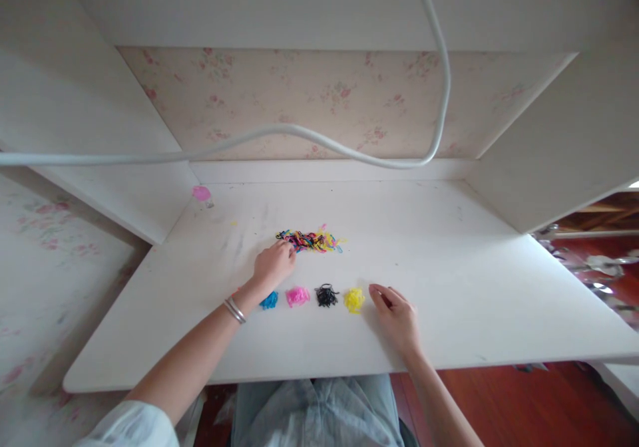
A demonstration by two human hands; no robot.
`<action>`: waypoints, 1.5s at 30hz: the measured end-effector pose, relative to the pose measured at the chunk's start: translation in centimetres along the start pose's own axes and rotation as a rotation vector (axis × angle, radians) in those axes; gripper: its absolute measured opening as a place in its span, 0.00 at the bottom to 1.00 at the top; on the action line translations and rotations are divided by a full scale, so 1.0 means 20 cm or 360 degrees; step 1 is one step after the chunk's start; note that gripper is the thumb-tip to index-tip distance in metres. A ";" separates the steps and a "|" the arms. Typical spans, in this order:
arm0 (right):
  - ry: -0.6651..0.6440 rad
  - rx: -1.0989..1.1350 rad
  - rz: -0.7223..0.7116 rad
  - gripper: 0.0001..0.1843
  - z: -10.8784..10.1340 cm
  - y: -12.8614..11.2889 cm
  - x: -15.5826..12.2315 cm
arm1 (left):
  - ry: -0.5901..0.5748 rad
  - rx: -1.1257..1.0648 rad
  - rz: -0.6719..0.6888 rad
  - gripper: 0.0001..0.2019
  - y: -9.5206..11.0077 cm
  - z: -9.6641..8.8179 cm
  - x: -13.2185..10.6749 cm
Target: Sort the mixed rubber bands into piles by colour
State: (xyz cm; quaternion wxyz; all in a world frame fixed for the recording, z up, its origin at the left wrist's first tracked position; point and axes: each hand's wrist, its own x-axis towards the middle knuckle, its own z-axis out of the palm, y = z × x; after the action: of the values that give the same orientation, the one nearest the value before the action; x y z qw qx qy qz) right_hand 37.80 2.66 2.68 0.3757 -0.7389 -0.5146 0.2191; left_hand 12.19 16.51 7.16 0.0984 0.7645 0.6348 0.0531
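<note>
A mixed heap of small coloured rubber bands [312, 241] lies on the white desk. My left hand [274, 263] is at the heap's left end, fingers curled together and touching it; what they pinch is hidden. Nearer me, sorted piles stand in a row: blue bands [269, 300], pink bands [298, 296], black bands [327, 295] and yellow bands [354, 300]. A bit of orange shows beside my left wrist, mostly covered by it. My right hand [397, 314] rests just right of the yellow pile, thumb and forefinger closed together; anything between them is too small to tell.
A white cable [299, 131] hangs across the view above the desk [449, 267]. White side panels and a flowered back wall [339, 101] enclose the far part. A pink sticker-like piece [201, 193] lies at the back left corner. Shiny objects stand beyond the right edge.
</note>
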 end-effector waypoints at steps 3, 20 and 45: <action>-0.0001 0.0030 0.0002 0.23 0.00 0.00 0.01 | 0.0024 0.0015 0.0006 0.12 0.01 0.04 0.04; -0.0001 -0.0024 -0.0067 0.23 0.01 0.02 0.02 | 0.0206 -0.0037 -0.0006 0.15 -0.06 -0.03 -0.01; -0.0079 -0.0158 -0.0082 0.23 0.01 0.00 -0.02 | 0.0398 -0.0185 -0.0410 0.15 -0.49 -0.05 -0.59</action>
State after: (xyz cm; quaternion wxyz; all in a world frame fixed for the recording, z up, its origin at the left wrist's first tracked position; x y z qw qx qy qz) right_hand 37.52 2.30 2.48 0.3312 -0.7375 -0.5529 0.2017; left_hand 0.27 6.74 6.54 0.0687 0.6573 0.7307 0.1710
